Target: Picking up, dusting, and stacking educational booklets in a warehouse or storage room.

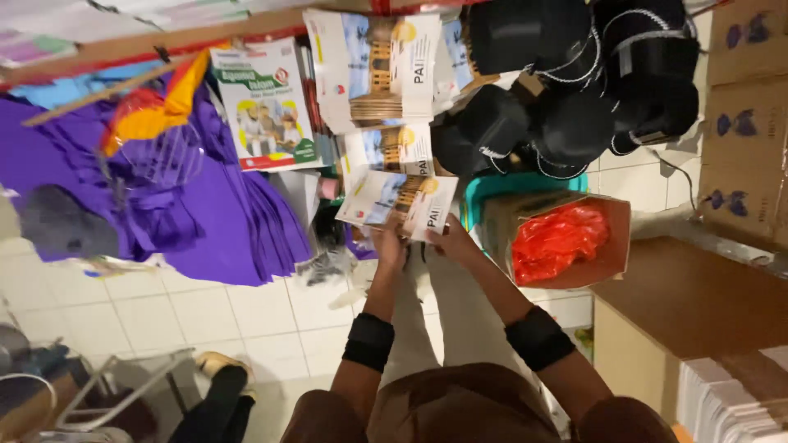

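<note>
Left hand (388, 244) and right hand (450, 239) both grip the near edge of a white book (400, 205), fingers clamped on it. Open box of red plastic (561, 240) just right.

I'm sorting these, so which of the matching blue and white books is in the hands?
The lowest book, gripped by left hand and right hand; the matching ones lie above it, untouched.
</note>
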